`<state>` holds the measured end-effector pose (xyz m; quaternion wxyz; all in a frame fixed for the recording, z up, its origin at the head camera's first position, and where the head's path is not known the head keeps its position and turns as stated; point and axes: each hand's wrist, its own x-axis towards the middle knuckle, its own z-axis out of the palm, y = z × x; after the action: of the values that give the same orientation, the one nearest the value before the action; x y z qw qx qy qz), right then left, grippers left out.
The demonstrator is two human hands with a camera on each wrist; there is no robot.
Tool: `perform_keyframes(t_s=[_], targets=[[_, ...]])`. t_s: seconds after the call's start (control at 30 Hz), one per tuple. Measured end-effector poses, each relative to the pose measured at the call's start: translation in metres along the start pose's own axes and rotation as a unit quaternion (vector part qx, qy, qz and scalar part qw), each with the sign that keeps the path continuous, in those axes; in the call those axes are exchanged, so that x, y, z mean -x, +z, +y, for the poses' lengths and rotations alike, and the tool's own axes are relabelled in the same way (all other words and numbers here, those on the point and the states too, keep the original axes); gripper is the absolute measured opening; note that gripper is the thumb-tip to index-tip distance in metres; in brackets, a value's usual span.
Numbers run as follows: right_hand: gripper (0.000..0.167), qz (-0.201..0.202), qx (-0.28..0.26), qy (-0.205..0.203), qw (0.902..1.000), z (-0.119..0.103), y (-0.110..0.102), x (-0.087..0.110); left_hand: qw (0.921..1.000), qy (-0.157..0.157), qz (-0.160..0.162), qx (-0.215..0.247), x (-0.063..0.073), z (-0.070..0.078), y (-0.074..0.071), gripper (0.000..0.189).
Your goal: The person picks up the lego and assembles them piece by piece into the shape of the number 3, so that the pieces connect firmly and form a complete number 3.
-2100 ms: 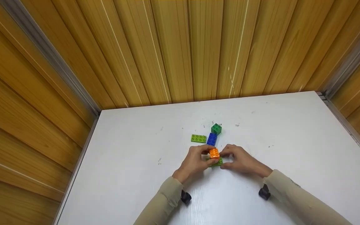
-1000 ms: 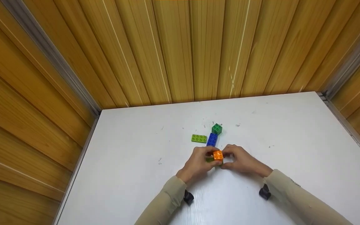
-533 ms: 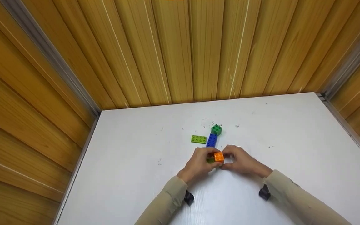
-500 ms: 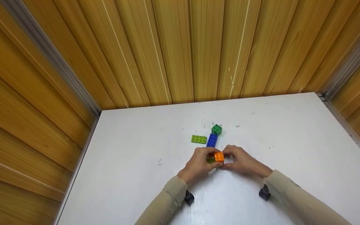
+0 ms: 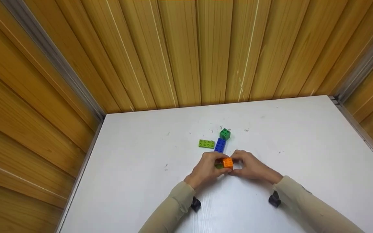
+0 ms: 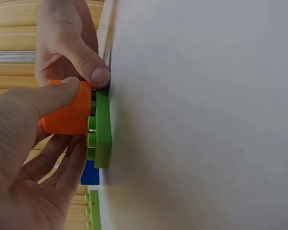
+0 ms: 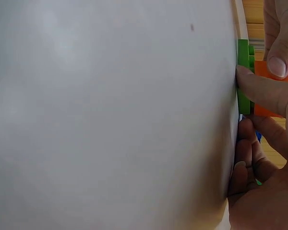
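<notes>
My left hand (image 5: 205,167) pinches an orange toy building brick (image 5: 228,162) between thumb and fingers. Beneath it on the white table lies a flat lime-green brick (image 6: 103,129), its studs facing up. In the left wrist view the orange brick stands right at the studs of the end nearer my right hand, and several studs at the other end are uncovered. My right hand (image 5: 250,165) grips the lime-green brick at its right end, the thumb (image 7: 249,79) pressed along its side. From above, the left hand and orange brick hide most of the lime-green one.
Just beyond the hands lies a flat blue brick (image 5: 220,145), with a dark green cube-shaped brick (image 5: 225,134) behind it. A second flat lime-green brick (image 5: 206,143) lies left of the blue one. Wood-patterned panels (image 5: 186,55) rise behind the white table (image 5: 134,181).
The left hand has carried the orange brick a little to the right along the lime-green brick, toward the right hand, then nearly stopped. The right hand keeps its place.
</notes>
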<state>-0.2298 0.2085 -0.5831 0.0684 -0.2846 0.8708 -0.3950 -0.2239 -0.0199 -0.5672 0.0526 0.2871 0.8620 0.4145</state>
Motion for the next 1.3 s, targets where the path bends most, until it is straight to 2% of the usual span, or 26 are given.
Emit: perform_keyframes(t_s=[0.5, 0.67, 0.83, 1.0, 1.3], targets=[[0.022, -0.008, -0.002, 0.009, 0.9999, 0.0008, -0.0007, -0.0010, 0.9993, 0.021, -0.010, -0.031, -0.0019, -0.0015, -0.0012, 0.028], [0.021, -0.010, -0.008, 0.006, 0.9999, 0.0011, 0.0002, -0.0012, 0.9975, 0.031, -0.015, -0.062, -0.0019, -0.0014, -0.0010, 0.029], [0.021, -0.001, -0.016, -0.008, 0.9998, 0.0003, -0.0002, -0.0001, 0.9936, 0.061, -0.008, -0.095, -0.0040, -0.0012, -0.0014, 0.026], [0.021, -0.004, -0.012, 0.001, 0.9999, -0.0008, -0.0005, 0.0009, 0.9892, 0.077, -0.003, -0.125, -0.0050, -0.0014, -0.0008, 0.024], [0.023, -0.004, -0.014, 0.002, 0.9999, -0.0019, -0.0006, 0.0003, 0.9898, 0.081, 0.004, -0.117, -0.0033, -0.0041, 0.0007, 0.023]])
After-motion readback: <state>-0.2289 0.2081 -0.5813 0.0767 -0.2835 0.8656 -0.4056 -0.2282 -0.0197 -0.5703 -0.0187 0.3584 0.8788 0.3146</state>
